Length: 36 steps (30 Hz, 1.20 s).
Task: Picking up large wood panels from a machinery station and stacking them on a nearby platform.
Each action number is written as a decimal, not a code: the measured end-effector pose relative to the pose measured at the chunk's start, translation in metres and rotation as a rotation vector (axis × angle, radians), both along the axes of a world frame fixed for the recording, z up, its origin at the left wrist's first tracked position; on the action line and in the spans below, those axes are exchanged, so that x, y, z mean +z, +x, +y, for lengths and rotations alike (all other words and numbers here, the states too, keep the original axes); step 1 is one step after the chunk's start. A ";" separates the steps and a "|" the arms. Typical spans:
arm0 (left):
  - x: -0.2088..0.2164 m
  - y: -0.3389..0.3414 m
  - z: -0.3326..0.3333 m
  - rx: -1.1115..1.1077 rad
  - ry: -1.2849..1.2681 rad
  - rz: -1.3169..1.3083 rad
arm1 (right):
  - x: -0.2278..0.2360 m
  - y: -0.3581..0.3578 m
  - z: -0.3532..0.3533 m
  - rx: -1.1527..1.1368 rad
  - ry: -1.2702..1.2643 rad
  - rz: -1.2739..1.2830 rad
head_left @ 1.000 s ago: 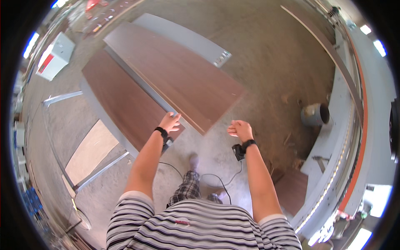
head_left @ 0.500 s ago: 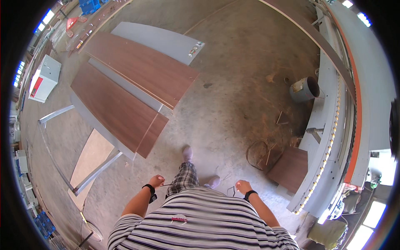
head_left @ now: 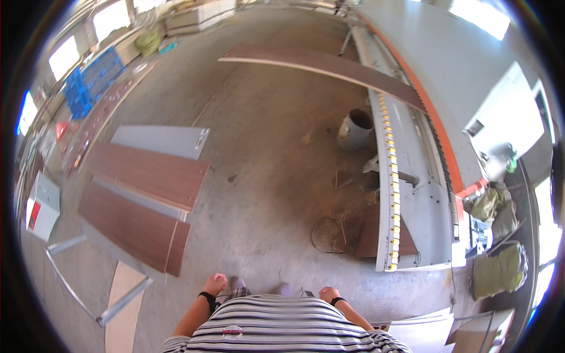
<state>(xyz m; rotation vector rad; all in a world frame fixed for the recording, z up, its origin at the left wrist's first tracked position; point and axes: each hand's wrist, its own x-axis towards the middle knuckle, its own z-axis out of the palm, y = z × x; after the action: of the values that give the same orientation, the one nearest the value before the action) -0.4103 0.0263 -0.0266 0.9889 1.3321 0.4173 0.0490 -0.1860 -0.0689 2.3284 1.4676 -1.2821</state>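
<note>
My left hand [head_left: 216,283] is closed, held low in front of my body beside my shoe, with a dark band on the wrist. My right hand [head_left: 329,294] is closed too, on the other side of my body, with a dark wristband. A small dark thin piece [head_left: 309,293] shows near the right hand; whether it is held is too small to tell. What the fingers enclose, if anything, is hidden. Both hands hang over the concrete floor, apart from the boards. Closest to the left hand is a brown wood-grain panel [head_left: 135,226] on a grey one.
A long machine bed [head_left: 406,194] with yellow rollers runs along the right, and a long brown board [head_left: 318,62] rests across it. A grey bucket [head_left: 355,129] stands beside it. At left are a metal frame [head_left: 123,301] and a white cabinet [head_left: 43,206]; white sheets [head_left: 421,330] lie behind right.
My view has swung up and to the right, bringing more of the machine and the long board into sight. Both hands stay low at my sides, closed.
</note>
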 end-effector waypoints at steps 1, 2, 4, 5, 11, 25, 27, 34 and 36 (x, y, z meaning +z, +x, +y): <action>0.022 0.020 0.002 0.027 0.002 -0.048 | -0.002 0.006 -0.013 0.027 -0.025 -0.074; 0.028 0.023 0.009 0.005 0.026 -0.053 | -0.002 0.006 -0.017 0.048 -0.082 -0.065; 0.031 0.017 0.016 -0.143 0.074 0.065 | 0.008 -0.001 -0.025 0.108 0.028 -0.118; 0.026 0.010 0.020 -0.154 0.090 0.065 | 0.011 -0.006 -0.027 0.189 0.116 -0.172; 0.022 -0.021 0.036 -0.275 0.342 0.162 | 0.000 -0.037 -0.014 0.129 0.017 -0.126; -0.065 -0.145 0.008 -0.467 0.292 0.452 | 0.023 -0.098 0.049 0.191 0.149 -0.044; -0.038 -0.118 0.009 -0.348 0.221 0.484 | 0.026 -0.092 0.033 0.231 0.280 -0.046; -0.063 -0.138 0.013 -0.468 0.333 0.524 | 0.063 -0.096 0.018 0.084 0.165 0.108; -0.061 -0.120 0.021 -0.667 0.478 0.612 | 0.051 -0.087 0.006 0.070 0.141 0.077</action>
<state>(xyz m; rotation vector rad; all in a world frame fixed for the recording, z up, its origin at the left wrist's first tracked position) -0.5307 0.0468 -0.0875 1.9908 1.3494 -0.1080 -0.0380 -0.1797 -0.0178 2.3122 1.7005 -1.3036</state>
